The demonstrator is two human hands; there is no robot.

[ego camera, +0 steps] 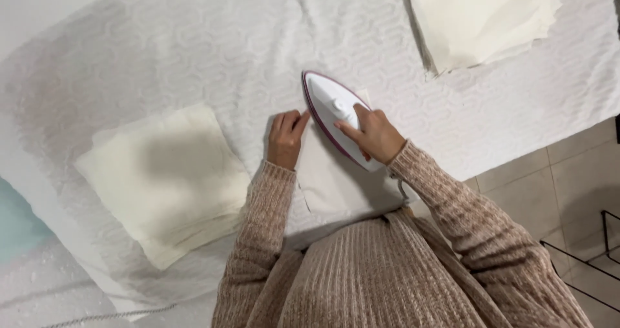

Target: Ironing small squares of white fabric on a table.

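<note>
My right hand [373, 134] grips the handle of a white iron with a purple rim [330, 108], which lies flat on a small white cloth piece [332, 186] on the white textured bed cover [194, 50]. My left hand [285, 137] rests with curled fingers on the cloth's left edge, right beside the iron. Both arms wear a beige knitted sweater.
A stack of folded cream cloths [165, 179] lies to the left. Another pile of cream cloth pieces [481, 18] sits at the top right. Beige floor tiles [568, 179] and a black wire rack [594, 250] are at the right. A teal patch [16, 225] shows at the left edge.
</note>
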